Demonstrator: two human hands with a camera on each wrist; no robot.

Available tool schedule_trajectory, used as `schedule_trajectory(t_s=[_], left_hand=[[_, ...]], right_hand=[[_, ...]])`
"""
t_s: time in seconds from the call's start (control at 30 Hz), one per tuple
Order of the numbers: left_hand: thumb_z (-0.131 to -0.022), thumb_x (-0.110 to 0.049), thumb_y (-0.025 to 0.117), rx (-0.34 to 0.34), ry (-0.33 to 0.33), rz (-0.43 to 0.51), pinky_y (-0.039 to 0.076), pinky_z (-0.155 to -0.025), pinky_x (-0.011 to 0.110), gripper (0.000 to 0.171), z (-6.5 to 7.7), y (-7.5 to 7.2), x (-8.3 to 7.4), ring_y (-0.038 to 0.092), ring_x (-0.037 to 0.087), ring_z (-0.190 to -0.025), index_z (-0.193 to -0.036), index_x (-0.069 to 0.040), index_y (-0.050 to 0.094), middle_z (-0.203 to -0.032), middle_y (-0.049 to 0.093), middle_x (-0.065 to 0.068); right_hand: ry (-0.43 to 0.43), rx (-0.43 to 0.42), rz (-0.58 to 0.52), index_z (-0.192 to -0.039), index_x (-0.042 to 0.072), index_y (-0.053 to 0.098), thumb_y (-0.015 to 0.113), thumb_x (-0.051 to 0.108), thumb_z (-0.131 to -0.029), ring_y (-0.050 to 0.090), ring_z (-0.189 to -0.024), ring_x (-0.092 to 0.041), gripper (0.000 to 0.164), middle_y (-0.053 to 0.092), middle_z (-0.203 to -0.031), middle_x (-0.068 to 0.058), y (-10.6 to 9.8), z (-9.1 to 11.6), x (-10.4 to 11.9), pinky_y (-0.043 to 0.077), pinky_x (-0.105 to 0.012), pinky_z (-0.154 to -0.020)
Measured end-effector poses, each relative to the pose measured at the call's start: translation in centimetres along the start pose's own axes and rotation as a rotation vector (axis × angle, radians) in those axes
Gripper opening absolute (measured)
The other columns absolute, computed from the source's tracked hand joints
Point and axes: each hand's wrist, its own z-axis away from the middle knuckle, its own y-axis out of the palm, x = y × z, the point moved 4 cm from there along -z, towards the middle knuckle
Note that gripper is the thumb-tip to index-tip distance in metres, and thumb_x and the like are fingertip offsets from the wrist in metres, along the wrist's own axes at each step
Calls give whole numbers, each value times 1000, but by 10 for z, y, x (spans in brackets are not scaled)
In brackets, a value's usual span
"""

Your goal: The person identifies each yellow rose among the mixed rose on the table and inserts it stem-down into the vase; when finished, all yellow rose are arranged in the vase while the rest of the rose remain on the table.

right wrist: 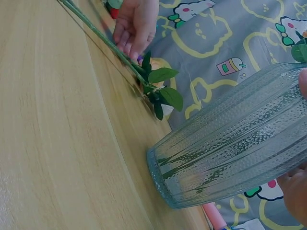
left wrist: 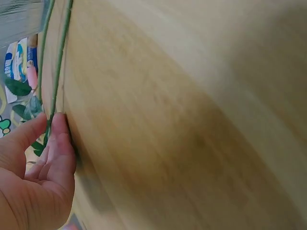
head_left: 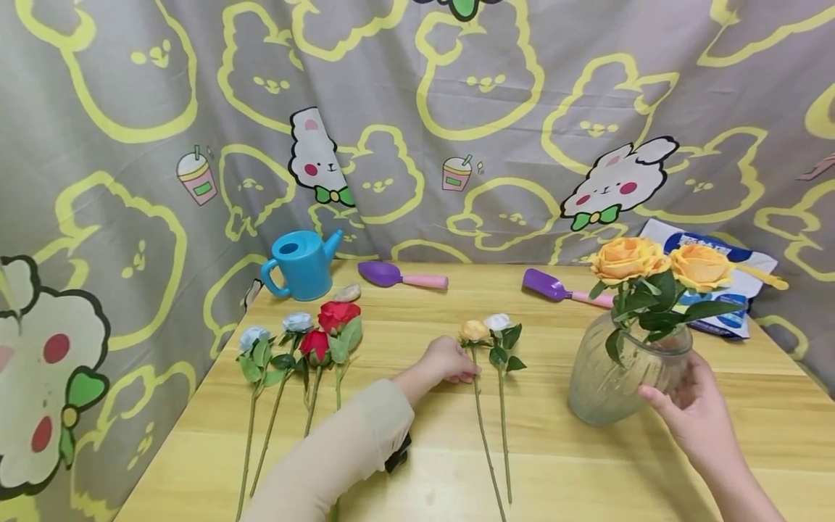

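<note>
My left hand pinches the stem of a pale yellow rose just below its bloom. In the left wrist view the thumb and forefinger of this hand meet at the green stem. A white rose lies just right of it, its stem on the wooden table. My right hand grips a ribbed clear glass vase from the right side, thumb on the front. The vase leans a little, and two orange roses stand in it. Their stem ends show through the glass in the right wrist view.
Blue roses and red roses lie on the left, partly behind my left sleeve. At the back are a blue watering can, a stone, two purple trowels and a blue-white bag. A patterned curtain hangs behind.
</note>
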Motion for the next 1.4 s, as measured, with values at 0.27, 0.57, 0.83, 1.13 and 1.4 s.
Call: schedule_trajectory(t_s=[0.27,0.57,0.83,1.13,1.4], left_hand=[[-74,-7,72,17,23,116,50,-50,22,7,0,2,1,61,11,-53,-72,-4,66,-60,64,4],[-79,-5,67,43,140,444,52,-72,32,15,19,-36,-46,64,15,-70,-91,3,61,-83,67,13],[-81,-6,66,51,443,595,51,-76,32,14,62,-67,-136,63,25,-82,-90,3,60,-86,66,12],[-81,-3,65,-29,806,667,52,-71,28,10,110,-95,-232,64,22,-75,-82,2,56,-79,65,13],[-81,-9,67,-191,900,505,51,-65,24,14,107,-83,-239,64,12,-71,-80,2,59,-78,68,11]], right_hand=[[1,2,23,-134,2,30,51,-28,-74,43,-113,-3,71,45,-125,1,0,2,0,35,-8,-88],[2,0,43,-135,5,30,52,-26,-75,44,-112,-2,71,45,-124,2,-2,4,0,36,-7,-87],[7,-5,50,-134,6,31,52,-25,-75,45,-111,-2,70,46,-123,2,-4,4,-1,36,-7,-87],[10,5,86,-136,5,28,53,-24,-76,42,-114,-2,72,43,-126,3,-2,2,0,35,-6,-87],[5,4,99,-136,5,29,53,-24,-75,42,-114,-1,71,43,-126,4,-3,2,-1,34,-6,-87]])
